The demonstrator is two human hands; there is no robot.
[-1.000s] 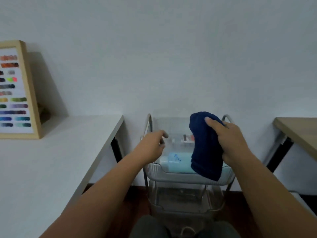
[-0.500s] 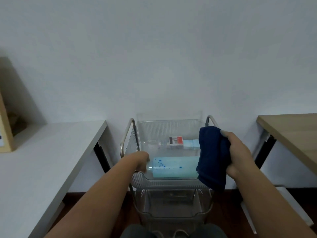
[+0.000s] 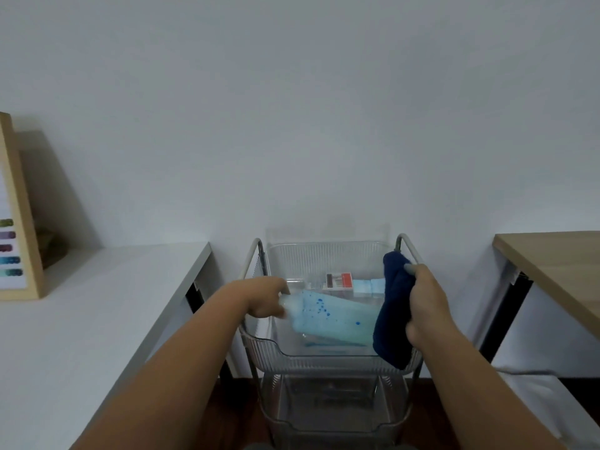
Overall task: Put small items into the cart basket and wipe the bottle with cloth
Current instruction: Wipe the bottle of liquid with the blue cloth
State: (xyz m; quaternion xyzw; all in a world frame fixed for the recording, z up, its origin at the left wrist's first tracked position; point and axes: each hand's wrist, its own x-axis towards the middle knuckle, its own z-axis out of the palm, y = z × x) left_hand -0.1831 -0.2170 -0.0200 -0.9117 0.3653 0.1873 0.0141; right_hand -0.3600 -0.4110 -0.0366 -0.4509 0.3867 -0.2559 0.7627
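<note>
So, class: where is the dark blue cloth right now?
The dark blue cloth is gripped in the right hand, at the right side of the cart's top basket, beside the light blue bottle.

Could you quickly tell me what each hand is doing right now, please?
Left hand: grips the end of the bottle in the basket.
Right hand: holds the cloth.

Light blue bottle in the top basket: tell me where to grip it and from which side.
Grip the light blue bottle by its narrow left end, from the left, as the left hand does. It lies tilted across the basket, and the cloth covers its right end.
</note>
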